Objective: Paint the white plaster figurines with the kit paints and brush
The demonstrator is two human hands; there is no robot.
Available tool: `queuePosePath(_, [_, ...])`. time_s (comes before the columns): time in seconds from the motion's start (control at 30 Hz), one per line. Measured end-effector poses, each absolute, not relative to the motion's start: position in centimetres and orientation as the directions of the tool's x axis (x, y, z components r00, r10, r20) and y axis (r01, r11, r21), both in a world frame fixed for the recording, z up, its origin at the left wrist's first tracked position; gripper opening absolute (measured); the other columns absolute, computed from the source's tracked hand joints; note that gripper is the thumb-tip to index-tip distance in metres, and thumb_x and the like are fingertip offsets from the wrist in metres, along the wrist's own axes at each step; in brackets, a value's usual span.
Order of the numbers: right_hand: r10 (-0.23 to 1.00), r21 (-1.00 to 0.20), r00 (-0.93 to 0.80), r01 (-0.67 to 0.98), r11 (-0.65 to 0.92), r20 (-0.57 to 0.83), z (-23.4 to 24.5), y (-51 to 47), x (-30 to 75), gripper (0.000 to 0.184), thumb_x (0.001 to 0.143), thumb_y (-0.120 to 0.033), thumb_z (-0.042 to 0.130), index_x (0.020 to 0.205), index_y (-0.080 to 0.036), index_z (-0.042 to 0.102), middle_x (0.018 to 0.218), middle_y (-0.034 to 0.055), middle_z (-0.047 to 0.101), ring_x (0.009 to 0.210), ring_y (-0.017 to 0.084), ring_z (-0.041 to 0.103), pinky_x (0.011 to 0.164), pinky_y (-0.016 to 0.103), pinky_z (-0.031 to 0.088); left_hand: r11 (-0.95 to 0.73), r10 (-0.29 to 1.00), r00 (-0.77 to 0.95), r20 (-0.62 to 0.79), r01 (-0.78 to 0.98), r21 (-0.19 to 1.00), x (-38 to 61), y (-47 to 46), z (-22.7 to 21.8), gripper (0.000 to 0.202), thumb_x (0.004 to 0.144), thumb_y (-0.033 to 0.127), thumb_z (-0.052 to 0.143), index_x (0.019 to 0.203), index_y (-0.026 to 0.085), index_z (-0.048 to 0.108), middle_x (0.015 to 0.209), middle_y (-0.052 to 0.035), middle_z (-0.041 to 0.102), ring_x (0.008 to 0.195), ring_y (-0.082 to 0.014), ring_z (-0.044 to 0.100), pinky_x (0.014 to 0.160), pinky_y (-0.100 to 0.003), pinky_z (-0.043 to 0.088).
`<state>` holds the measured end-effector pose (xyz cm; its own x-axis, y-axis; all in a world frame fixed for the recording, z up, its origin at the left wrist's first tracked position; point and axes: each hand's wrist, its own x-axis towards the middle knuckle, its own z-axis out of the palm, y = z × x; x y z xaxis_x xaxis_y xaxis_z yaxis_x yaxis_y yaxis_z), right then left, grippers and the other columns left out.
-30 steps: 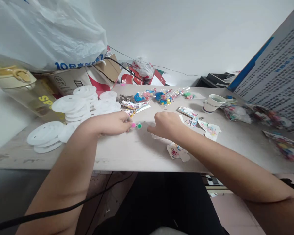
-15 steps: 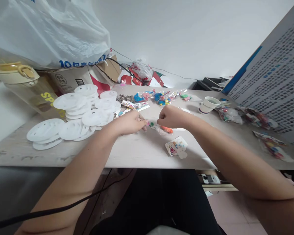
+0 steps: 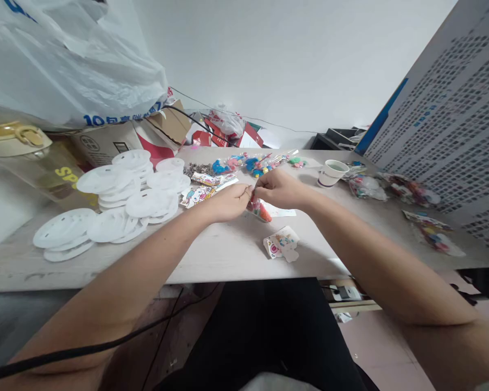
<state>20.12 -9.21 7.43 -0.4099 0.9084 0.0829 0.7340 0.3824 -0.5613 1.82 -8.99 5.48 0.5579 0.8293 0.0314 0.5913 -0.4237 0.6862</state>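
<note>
Over the middle of the table, my left hand and my right hand meet with their fingers closed at the top of a small clear plastic bag. Orange and other coloured pieces show through the bag, which hangs just below the fingertips. The fingers hide its upper edge. Just beneath it lies a white paper strip. Closer to the table's front edge are printed cards with cartoon pictures. More cartoon-printed cards lie left of my left hand.
Stacks of white plastic discs cover the left side, near a bottle. Filled bags of coloured pieces lie behind my hands. A paper cup and more filled bags stand at right, before a printed board.
My hands have come together, and both are now at the bag's top. The bag has been gathered up between them. The whole view has shifted slightly.
</note>
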Motion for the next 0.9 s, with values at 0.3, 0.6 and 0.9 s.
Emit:
queuePosePath(0.3, [0.89, -0.628, -0.435, 0.657, 0.416, 0.135, 7.6, -9.9, 22.0, 0.02, 0.076, -0.014, 0.049, 0.057, -0.019, 0.042, 0.053, -0.0059, 0.031, 0.051, 0.007, 0.027, 0.048, 0.027, 0.021, -0.433, 0.9, 0.388, 0.197, 0.837, 0.333, 2.6, -8.9, 7.3, 0.035, 0.081, 0.026, 0.057, 0.111, 0.018, 0.072, 0.09, -0.0085, 0.075, 0.093, -0.0283, 0.067, 0.089, -0.039, 0.048])
queuePosePath(0.6, [0.805, -0.647, -0.577, 0.561, 0.516, 0.141, 9.8, -11.0, 24.7, 0.011, 0.079, -0.014, 0.052, 0.068, -0.017, 0.052, 0.057, -0.0063, 0.039, 0.053, 0.007, 0.033, 0.05, 0.024, 0.026, -0.452, 0.887, 0.448, 0.113, 0.789, 0.416, 1.5, -10.2, 8.3, 0.024, 0.087, 0.034, 0.05, 0.085, 0.019, 0.069, 0.082, -0.0044, 0.068, 0.076, -0.0186, 0.059, 0.069, -0.031, 0.042])
queuePosePath(0.9, [0.763, -0.638, -0.646, 0.602, 0.48, -0.034, 9.9, -11.8, 25.5, 0.01, 0.076, -0.013, 0.052, 0.068, -0.017, 0.051, 0.059, -0.006, 0.039, 0.054, 0.007, 0.034, 0.05, 0.022, 0.028, -0.473, 0.861, 0.502, 0.081, 0.73, 0.493, 2.1, -11.7, 8.7, 0.02, 0.079, 0.035, 0.057, 0.088, 0.019, 0.065, 0.077, -0.0007, 0.067, 0.068, -0.0157, 0.055, 0.06, -0.028, 0.037])
